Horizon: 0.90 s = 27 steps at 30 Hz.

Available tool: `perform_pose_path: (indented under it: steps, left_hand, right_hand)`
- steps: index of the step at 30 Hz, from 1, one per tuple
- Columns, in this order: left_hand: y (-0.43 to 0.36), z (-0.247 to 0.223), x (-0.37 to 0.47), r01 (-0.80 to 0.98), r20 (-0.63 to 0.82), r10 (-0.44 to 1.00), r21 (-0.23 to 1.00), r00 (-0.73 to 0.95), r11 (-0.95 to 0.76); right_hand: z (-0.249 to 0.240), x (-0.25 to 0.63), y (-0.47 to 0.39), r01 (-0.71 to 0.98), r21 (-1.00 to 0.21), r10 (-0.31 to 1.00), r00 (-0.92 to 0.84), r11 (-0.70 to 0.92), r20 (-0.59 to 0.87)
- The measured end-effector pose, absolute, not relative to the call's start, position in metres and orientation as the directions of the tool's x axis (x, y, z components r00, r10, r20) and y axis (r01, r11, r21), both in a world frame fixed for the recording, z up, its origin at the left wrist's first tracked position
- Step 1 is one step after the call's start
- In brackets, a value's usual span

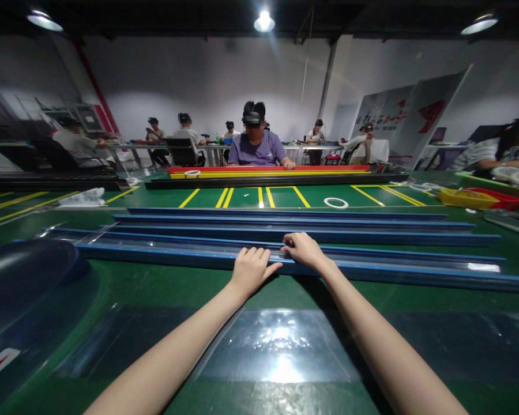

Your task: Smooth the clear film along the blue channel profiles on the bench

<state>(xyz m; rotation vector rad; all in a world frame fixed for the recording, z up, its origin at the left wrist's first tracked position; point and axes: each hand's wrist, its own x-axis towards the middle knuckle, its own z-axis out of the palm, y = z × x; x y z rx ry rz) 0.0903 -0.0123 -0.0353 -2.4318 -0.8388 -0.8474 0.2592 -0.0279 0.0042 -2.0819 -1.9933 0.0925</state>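
Green table (155, 291): clear sheet (315, 346) lying toward near edge. Blue channel (177, 257) beyond it, running toward right edge. Left hand (249, 274) on channel's near side, thumb apart from fingers; right hand (307, 251) just beside, bent fingers touching channel, closure impossible to tell. White ring (327, 202) toward far edge.

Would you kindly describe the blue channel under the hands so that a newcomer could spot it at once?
On the big green table, beyond the clear sheet, long blue channels lie across the view. Choose the nearest channel. Unlike the channels behind it, it has the left hand and right hand on it.
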Motion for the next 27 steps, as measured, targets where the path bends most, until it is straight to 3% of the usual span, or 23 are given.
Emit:
perform_pose_path:
  steps: [17, 27]
  left_hand:
    - [-0.012, -0.035, 0.090, 0.596, 0.655, 0.338, -0.215, 0.676, -0.774]
    - [-0.012, -0.034, 0.091, 0.574, 0.676, 0.292, -0.236, 0.677, -0.784]
  right_hand:
    - [0.004, 0.283, -0.040, 0.975, -0.207, 0.988, 0.111, -0.086, 0.112]
    - [0.003, 0.324, -0.051, 0.961, -0.254, 0.990, 0.130, -0.112, 0.054]
